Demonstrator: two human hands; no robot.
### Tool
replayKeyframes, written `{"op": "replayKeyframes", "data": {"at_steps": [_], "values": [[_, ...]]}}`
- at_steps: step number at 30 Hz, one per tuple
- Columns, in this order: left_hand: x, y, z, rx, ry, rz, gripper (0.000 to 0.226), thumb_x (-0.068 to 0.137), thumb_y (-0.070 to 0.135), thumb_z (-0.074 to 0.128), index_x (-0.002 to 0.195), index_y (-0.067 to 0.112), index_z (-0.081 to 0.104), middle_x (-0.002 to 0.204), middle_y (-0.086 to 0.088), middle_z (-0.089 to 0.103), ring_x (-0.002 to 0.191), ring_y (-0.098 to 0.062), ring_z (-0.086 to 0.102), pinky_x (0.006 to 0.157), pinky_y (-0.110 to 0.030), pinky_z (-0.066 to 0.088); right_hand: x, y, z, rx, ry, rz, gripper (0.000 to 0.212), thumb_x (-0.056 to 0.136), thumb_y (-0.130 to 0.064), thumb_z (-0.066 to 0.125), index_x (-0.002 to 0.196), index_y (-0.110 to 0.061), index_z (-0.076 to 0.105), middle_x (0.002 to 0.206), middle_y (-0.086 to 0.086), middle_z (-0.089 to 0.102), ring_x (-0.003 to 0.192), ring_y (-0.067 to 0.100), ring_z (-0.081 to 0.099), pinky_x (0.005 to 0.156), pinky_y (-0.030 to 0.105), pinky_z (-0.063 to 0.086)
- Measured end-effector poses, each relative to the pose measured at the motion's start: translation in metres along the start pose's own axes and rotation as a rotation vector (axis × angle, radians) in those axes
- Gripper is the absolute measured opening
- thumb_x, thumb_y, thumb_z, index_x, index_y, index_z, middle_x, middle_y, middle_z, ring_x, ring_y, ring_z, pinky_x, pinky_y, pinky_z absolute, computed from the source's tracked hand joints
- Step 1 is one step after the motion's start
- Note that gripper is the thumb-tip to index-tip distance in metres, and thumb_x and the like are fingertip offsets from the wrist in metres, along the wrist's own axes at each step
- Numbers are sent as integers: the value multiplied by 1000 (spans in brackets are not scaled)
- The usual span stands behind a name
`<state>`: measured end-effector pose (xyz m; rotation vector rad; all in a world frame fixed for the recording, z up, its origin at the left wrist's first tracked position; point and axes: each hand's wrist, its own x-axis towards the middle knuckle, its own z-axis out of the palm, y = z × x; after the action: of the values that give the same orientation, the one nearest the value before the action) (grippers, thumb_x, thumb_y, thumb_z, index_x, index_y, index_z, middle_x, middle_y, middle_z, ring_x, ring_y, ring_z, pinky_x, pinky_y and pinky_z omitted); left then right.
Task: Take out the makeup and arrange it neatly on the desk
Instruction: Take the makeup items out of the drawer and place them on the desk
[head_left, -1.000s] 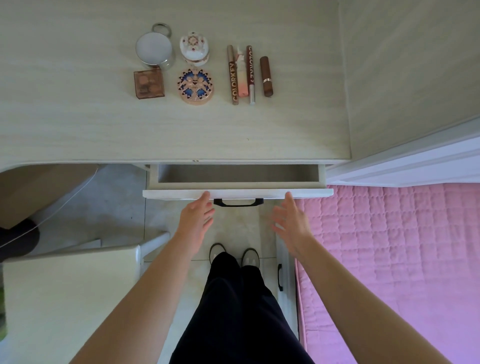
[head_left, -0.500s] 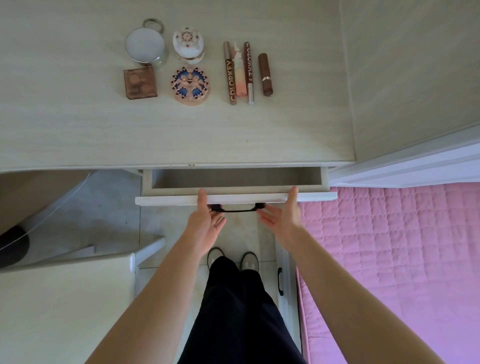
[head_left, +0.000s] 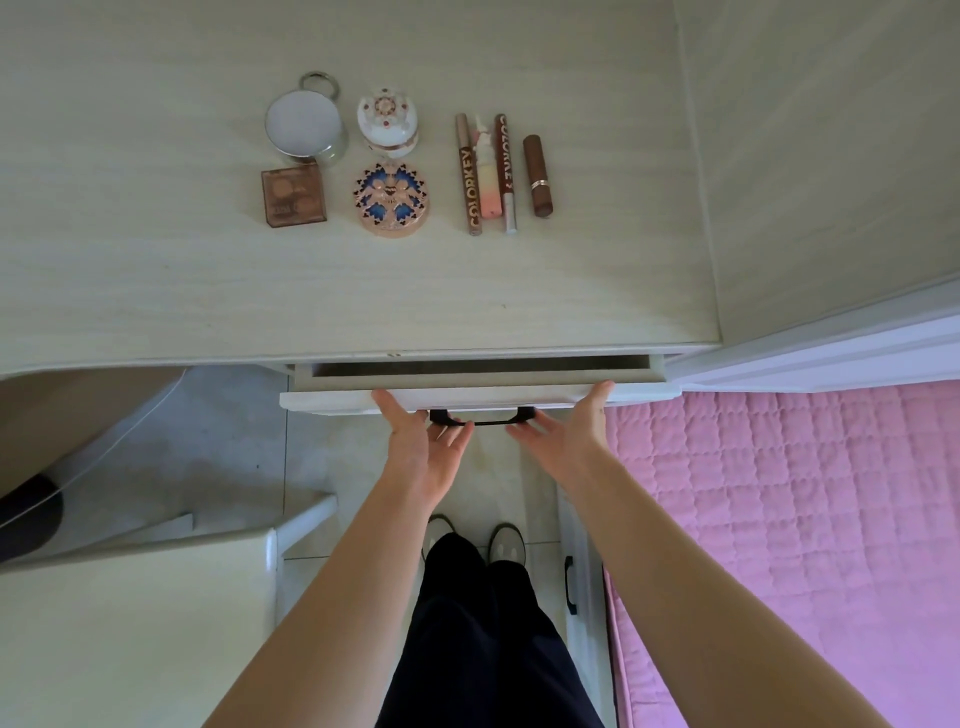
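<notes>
Head view showed both hands set flat against the drawer front (head_left: 332, 402), one on each side of the black handle (head_left: 480, 420). The left hand (head_left: 426, 447) had straight, spread fingers, thumb tip on the upper edge of the front; it gripped nothing. The right hand (head_left: 563, 439) mirrored it, fingers straight and thumb on the same edge, also holding nothing. Neither hand curled round the handle. Placement on both sides of the centre suggested an even push, so that the drawer would run straight and not skew.

The drawer stood only slightly out from under the desk (head_left: 156, 260); the strip of interior in view looked bare, though most of it was hidden by the desktop.

The makeup lay on the desk, well back from the front edge, sorted by shape. On the left, four compact items formed a square block: a silver tin (head_left: 304, 127) and a white jar (head_left: 387, 122) behind, a brown palette (head_left: 293, 197) and a patterned compact (head_left: 393, 200) in front. To the right, three tubes (head_left: 488, 174) lay parallel and touching, with a lipstick (head_left: 537, 176) just beside them.

Judgement: arranging appeared complete; closing the drawer was the step in hand.
</notes>
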<state>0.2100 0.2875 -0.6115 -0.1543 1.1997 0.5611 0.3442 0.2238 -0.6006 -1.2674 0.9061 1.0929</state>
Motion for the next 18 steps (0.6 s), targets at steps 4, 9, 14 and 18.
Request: {"op": "replayKeyframes", "data": {"at_steps": [4, 9, 14, 18], "values": [[2, 9, 15, -5, -8, -12, 95, 85, 75, 33, 147, 3, 29, 145, -17, 37, 136, -29, 38, 112, -47, 33, -5, -9, 14, 87, -27, 15, 78, 89, -69, 36, 151, -27, 13, 133, 25, 44, 126, 47, 44, 105, 61, 34], [1, 18, 32, -10, -34, -18, 85, 86, 76, 30, 128, 4, 48, 139, -17, 43, 140, -29, 33, 115, -45, 29, -8, -17, 28, 132, -49, -16, 70, 94, -63, 32, 151, -27, 15, 111, 21, 44, 97, 40, 53, 105, 61, 35], [2, 23, 35, -29, -52, -40, 92, 86, 77, 27, 147, 8, 33, 142, -14, 44, 135, -26, 40, 116, -42, 27, -5, -21, 33, 129, -78, 2, 68, 92, -66, 32, 150, -35, 14, 124, 23, 44, 104, 42, 54, 103, 63, 36], [5, 23, 32, -42, -55, -49, 91, 85, 78, 28, 146, 10, 35, 143, -10, 45, 133, -25, 43, 114, -42, 32, -8, -22, 33, 188, -105, 38, 71, 92, -67, 31, 151, -33, 12, 143, 25, 36, 129, 47, 40, 103, 65, 33]]}}
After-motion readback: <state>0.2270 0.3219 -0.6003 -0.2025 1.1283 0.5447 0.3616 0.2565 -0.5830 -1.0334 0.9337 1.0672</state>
